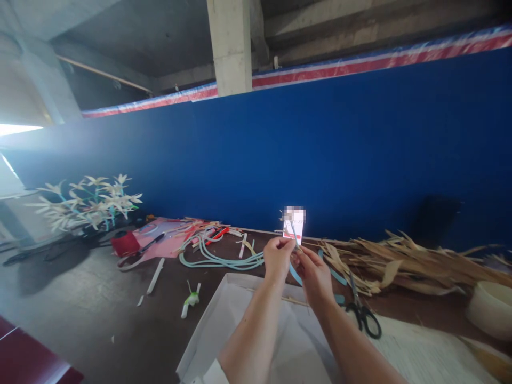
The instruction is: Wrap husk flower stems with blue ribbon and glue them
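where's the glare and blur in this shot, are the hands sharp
Head view: blown-out glare at the upper left hazes the blue wall; wide-angle bends its top edge; a pixelated patch sits above the left hand and right hand, both fairly sharp, pinching a thin strip.

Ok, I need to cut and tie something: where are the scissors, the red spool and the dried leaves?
scissors [361, 311], head view, where the black handles meet.
red spool [125, 244], head view, middle of its red side.
dried leaves [404, 261], head view, middle of the pile.
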`<state>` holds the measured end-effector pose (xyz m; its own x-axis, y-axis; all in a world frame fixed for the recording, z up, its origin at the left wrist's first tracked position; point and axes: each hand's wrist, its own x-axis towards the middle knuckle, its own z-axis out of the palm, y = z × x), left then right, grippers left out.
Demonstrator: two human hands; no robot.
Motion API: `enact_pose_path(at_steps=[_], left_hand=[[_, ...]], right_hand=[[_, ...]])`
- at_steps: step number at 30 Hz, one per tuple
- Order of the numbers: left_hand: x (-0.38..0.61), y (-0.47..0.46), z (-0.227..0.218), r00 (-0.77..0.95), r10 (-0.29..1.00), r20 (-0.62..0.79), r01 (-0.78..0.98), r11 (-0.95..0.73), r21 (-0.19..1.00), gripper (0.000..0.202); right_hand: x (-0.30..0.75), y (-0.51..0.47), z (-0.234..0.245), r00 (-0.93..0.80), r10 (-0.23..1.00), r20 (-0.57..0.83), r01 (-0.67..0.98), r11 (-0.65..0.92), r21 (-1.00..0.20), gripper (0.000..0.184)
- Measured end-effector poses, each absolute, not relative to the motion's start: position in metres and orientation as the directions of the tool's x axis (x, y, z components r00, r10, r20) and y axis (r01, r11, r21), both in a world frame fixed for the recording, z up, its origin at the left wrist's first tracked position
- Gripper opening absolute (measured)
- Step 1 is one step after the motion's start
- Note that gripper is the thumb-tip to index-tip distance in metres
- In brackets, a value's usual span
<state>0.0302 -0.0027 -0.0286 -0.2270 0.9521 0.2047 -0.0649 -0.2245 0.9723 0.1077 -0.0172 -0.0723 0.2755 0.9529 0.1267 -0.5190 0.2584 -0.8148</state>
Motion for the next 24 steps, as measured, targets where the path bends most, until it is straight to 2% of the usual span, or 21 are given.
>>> enact_pose_path(at_steps=[6, 12, 24], left_hand=[[0.0301, -0.0031, -0.0300, -0.232, 0.946, 0.226, -0.036, -0.241, 0.970, 0.018], [0.0308, -0.0036, -0.0293, -0.229, 0.942, 0.244, -0.010, -0.253, 0.967, 0.017], [0.0317, -0.0058, -0.0277, -0.221, 0.946, 0.237, -0.074, -0.258, 0.963, 0.014]], right_hand=[[0.1080, -0.0163, -0.0727, 0.284, 0.947, 0.152, -0.455, 0.273, -0.848, 0.028], [0.1073, -0.0158, -0.0721, 0.303, 0.944, 0.131, -0.470, 0.268, -0.841, 0.030], [0.1069, -0.0204, -0.0690, 0.313, 0.943, 0.110, -0.474, 0.256, -0.843, 0.027]])
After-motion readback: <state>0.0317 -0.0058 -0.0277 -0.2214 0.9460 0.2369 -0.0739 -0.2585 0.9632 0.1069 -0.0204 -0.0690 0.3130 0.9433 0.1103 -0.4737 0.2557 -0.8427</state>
